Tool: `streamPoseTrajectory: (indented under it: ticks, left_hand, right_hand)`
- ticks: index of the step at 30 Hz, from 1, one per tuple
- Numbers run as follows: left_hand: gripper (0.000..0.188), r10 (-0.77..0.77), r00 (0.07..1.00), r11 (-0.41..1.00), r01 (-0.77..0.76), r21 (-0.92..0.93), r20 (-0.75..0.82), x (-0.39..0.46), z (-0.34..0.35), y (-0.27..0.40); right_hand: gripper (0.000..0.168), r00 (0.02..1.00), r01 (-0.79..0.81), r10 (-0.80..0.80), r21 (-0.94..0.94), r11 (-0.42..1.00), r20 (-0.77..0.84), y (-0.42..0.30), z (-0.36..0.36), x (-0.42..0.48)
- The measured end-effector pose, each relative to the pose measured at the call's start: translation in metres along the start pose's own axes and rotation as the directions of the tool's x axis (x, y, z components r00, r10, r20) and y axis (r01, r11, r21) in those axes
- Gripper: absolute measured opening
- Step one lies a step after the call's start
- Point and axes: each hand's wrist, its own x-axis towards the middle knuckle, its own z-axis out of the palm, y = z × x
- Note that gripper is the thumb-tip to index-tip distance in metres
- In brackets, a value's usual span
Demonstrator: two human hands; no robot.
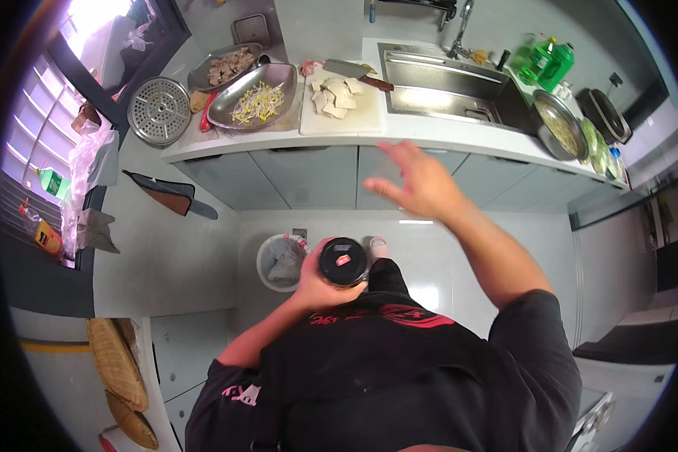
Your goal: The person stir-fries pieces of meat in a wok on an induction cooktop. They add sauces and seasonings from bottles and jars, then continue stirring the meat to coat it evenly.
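My left hand (322, 285) is wrapped around a dark jar with a black lid (343, 263), held upright in front of my body; a small red-and-white sticker is on the lid. My right hand (415, 181) is raised before the counter's front edge, fingers apart and slightly blurred, holding nothing. On the counter beyond, pale tofu-like slices (334, 97) lie on a white cutting board (344, 125). A cleaver (347, 69) with a wooden handle rests across the board's far edge. Left of the board, a metal tray (214, 116) holds bean sprouts (260, 103).
Behind the sprouts stands a tray of meat pieces (230, 66), beside a perforated steamer plate (159, 111). At right are a steel sink (440, 104), green bottles (548, 65) and a metal bowl (559, 124). A lined waste bin (282, 263) stands on the floor.
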Motion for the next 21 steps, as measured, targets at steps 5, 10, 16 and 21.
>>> streamPoseTrajectory:
  ticks: [5,10,16,21]
  left_hand:
    - [0.063,-0.043,0.987,0.994,0.058,0.093,-0.154,0.068,-0.02,-0.017]
    - [0.052,-0.097,0.958,0.982,0.136,0.131,-0.269,0.15,-0.023,-0.018]
    - [0.053,-0.131,0.928,0.954,0.213,0.21,-0.349,0.212,-0.019,-0.024]
    - [0.055,-0.301,0.866,0.912,0.385,0.145,-0.4,0.245,-0.02,-0.034]
  right_hand:
    - [0.047,0.986,-0.124,0.144,-0.203,0.971,0.089,0.172,0.046,0.145]
    - [0.037,0.946,-0.289,0.315,-0.242,0.926,0.075,0.266,0.107,0.255]
    - [0.039,0.919,-0.311,0.345,-0.186,0.932,0.189,0.331,0.156,0.309]
    - [0.046,0.898,-0.265,0.247,-0.001,0.964,0.365,0.345,0.14,0.328]
